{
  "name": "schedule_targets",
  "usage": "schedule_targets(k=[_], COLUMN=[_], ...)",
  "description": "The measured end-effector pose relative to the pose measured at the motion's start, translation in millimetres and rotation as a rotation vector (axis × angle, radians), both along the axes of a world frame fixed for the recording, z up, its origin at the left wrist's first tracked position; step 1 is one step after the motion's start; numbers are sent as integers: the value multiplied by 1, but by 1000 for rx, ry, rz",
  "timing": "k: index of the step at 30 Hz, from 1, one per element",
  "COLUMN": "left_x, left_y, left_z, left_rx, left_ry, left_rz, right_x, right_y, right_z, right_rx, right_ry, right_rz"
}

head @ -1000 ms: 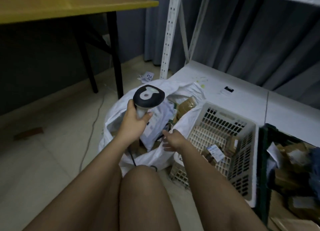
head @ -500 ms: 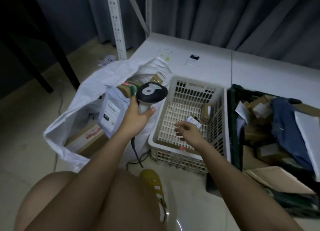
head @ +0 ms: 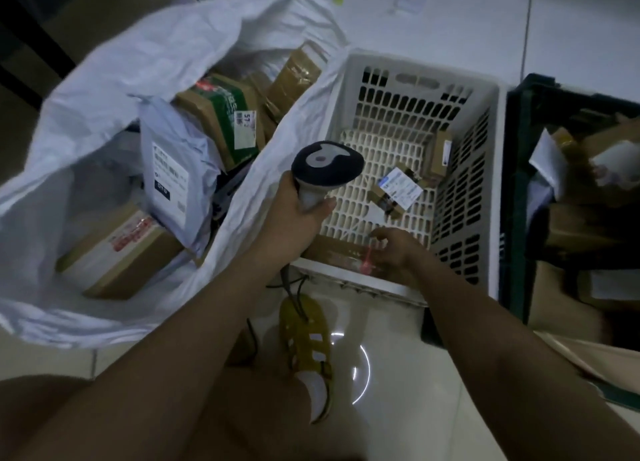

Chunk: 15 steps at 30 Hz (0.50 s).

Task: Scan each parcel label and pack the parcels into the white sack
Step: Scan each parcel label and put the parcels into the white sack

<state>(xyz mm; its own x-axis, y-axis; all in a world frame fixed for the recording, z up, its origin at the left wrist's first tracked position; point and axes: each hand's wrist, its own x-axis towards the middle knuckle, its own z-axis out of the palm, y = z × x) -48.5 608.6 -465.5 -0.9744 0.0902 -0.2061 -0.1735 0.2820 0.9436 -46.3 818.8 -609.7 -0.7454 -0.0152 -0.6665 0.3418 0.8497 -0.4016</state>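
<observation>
Inside the white basket (head: 414,66), at the near wall, the right hand (head: 391,249) reached down onto a flat brown parcel (head: 341,253) that lay along that wall, long axis running roughly 9-to-3 o'clock. Its fingers were bent over the parcel's right end; motion blur and a red smear there left it unclear whether they had closed on it, so grip state: cannot tell. The left hand (head: 294,215) was wrapped round the handle of the scanner (head: 325,166), head pointing toward 1 o'clock over the basket floor. From the right hand, a small labelled parcel (head: 394,190) lay at about 12 o'clock, label face up, near but not touching; another small box (head: 440,156) leaned against the far-right wall at about 1 o'clock. The white sack (head: 114,66) stood open at 9 to 10 o'clock of the basket, touching its left side, several parcels already inside. Judgement: the right hand was the nearer to the flat parcel; the scanner would need tilting down toward 5 o'clock to meet any label on it. No label could be made out on that parcel.
</observation>
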Motion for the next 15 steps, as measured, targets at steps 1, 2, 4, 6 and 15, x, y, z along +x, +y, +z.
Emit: schedule_targets(k=[1,2,4,6,15], left_x=[-2,-4,-6,-7,-12], left_y=[-1,-1,-1,1,-4], left_z=[-2,-3,-5,-8,-23], left_rx=[-21,-34,-33,-23,-40], left_ry=[14,26,12,-17,-33], left_rz=[-8,-16,-23,-19,-38], right_x=[-3,-5,-8,-12,-21], right_y=[-1,-1,-2,0,6], right_z=[-7,-14,-25,-32,-42], right_rx=[44,89,141,231,96], right_ry=[-26,-41,-61,-41,186], right_rz=[107,213,334,446,412])
